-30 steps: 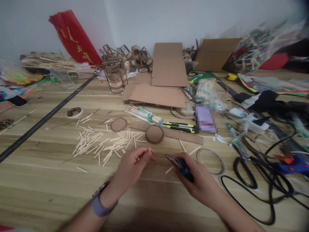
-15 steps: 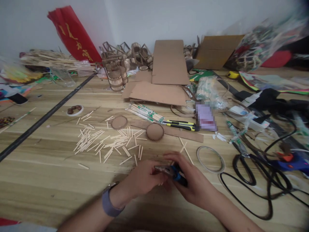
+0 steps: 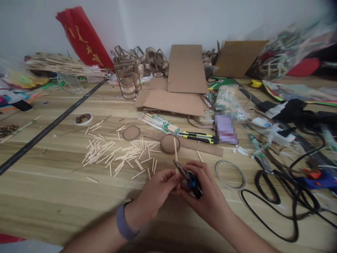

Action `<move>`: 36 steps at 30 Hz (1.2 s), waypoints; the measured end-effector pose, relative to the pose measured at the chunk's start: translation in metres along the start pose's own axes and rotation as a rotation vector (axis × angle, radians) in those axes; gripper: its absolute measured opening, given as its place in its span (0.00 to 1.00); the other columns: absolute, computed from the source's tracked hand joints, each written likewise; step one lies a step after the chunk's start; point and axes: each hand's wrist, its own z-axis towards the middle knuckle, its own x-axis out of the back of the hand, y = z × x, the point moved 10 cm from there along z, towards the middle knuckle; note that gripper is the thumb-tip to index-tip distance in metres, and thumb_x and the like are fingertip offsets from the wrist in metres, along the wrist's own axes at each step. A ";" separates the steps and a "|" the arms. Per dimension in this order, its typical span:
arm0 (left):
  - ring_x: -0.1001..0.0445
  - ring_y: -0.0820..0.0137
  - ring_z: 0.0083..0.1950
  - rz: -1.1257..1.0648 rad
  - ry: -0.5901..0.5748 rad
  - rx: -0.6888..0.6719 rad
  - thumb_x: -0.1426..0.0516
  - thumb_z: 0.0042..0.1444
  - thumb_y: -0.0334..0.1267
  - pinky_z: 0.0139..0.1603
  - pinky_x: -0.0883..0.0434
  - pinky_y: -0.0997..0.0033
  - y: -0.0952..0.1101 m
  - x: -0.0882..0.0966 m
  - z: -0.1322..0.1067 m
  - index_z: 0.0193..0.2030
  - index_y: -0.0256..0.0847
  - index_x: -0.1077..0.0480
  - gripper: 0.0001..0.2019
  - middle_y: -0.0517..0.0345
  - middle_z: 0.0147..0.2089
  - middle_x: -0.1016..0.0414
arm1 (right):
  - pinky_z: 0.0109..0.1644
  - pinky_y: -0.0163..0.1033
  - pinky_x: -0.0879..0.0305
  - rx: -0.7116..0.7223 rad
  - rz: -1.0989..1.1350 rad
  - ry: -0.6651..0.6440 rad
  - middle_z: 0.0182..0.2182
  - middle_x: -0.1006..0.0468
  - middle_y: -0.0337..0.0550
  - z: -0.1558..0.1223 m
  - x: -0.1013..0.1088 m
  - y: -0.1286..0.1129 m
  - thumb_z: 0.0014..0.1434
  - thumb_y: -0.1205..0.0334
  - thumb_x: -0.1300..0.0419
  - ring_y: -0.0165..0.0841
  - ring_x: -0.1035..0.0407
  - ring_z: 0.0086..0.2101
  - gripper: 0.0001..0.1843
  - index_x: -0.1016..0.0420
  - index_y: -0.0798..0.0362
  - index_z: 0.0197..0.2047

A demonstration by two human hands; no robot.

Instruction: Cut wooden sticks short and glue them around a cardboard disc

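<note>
since the earlier frame the thin wooden stick (image 3: 175, 150) has come upright, pinched at its foot by the left hand (image 3: 156, 191), with the blue-handled cutters (image 3: 188, 176) clenched in the right hand (image 3: 207, 197) just beside it, above the wooden floor (image 3: 52, 189).

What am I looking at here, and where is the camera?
There is no machine here: these are one person's two bare hands, filmed by a camera worn on their head that looks forward and down. The left hand, with a wristband, pinches a thin wooden stick upright. The right hand grips blue-handled pliers, jaws close to the stick. On the wooden surface lie short cut sticks, two cardboard discs, a tape ring, black cables and, farther back, cardboard sheets.
</note>
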 end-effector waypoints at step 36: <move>0.27 0.71 0.29 0.397 -0.197 0.098 0.46 0.57 0.42 0.33 0.37 0.74 0.023 0.007 -0.019 0.27 0.38 0.29 0.12 0.59 0.24 0.23 | 0.36 0.36 0.42 -0.683 0.660 -0.780 0.31 0.30 0.39 -0.032 -0.037 0.010 0.50 0.55 0.42 0.33 0.37 0.34 0.11 0.31 0.53 0.34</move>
